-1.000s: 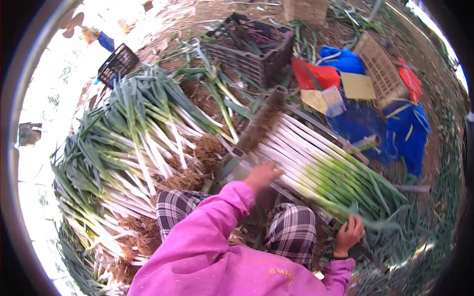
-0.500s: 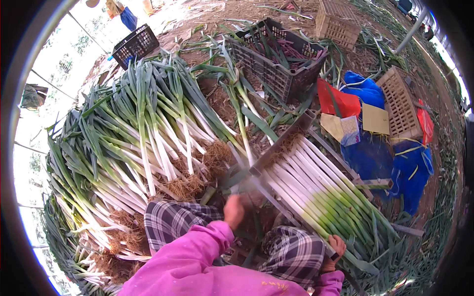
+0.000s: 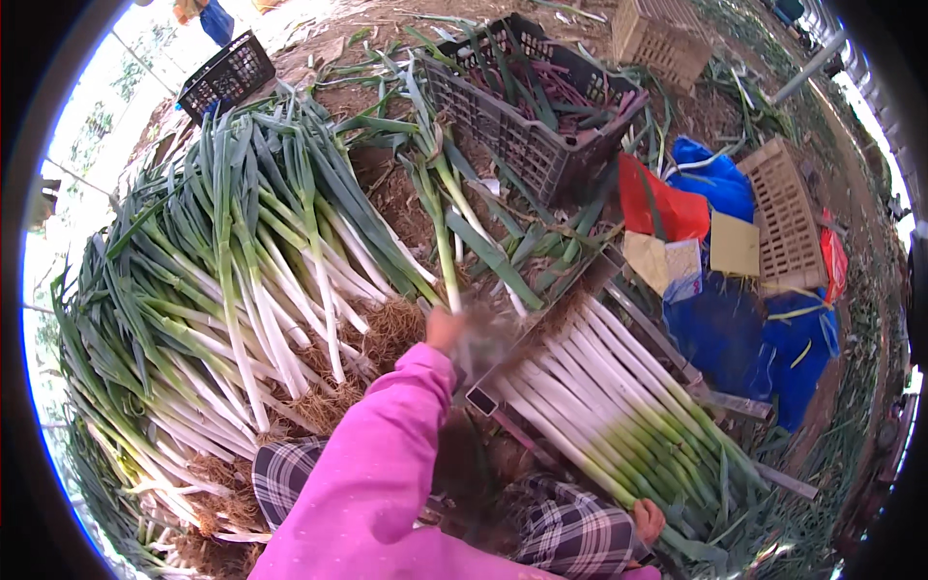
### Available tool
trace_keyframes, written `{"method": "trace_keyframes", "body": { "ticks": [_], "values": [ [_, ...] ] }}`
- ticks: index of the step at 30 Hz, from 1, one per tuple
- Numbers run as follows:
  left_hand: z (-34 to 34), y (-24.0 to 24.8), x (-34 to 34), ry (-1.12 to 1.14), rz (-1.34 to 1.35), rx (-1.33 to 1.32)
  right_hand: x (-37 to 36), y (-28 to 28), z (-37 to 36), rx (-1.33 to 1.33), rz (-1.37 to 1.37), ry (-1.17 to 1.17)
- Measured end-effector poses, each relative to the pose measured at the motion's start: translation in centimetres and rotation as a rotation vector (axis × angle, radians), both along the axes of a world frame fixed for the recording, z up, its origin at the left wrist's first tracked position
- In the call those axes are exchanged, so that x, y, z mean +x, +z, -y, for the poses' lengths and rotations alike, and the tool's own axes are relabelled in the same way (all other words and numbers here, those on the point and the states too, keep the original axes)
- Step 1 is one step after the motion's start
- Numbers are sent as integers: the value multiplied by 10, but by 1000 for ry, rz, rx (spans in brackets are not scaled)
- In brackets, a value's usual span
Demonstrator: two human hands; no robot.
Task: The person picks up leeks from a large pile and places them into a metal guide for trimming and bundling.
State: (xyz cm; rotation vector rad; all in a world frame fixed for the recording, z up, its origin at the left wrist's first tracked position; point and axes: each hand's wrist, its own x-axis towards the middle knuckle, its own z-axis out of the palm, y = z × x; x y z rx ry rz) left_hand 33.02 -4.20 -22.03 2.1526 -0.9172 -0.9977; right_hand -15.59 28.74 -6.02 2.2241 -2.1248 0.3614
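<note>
Holding purple stems and green leaves, the black crate point(image 3: 517, 140) stands beyond the metal frame point(image 3: 527, 343), where leeks point(image 3: 619, 396) lie in a row. The left grip point(image 3: 445, 331) is blurred beside a loose leek point(image 3: 451, 275), the right grip point(image 3: 649, 520) beside the row's green end; whether either pinches anything, I cannot tell.

Soil point(image 3: 387, 182) underfoot, crates point(image 3: 498, 140) and heaped leeks point(image 3: 208, 304) (roots point(image 3: 390, 331) on) show a farm.
</note>
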Motion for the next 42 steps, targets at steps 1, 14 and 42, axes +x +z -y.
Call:
{"method": "trace_keyframes", "body": {
  "ticks": [1, 14, 42],
  "values": [
    [-1, 10, 4, 115, -220, -48, -1, 5, 0, 4, 11, 7],
    [-43, 357, -81, -335, -285, -691, 27, 25, 24, -102, 92, -61],
    [99, 148, 21, -652, 693, -68, 16, 40, 50, 246, 236, 118]
  ]
}}
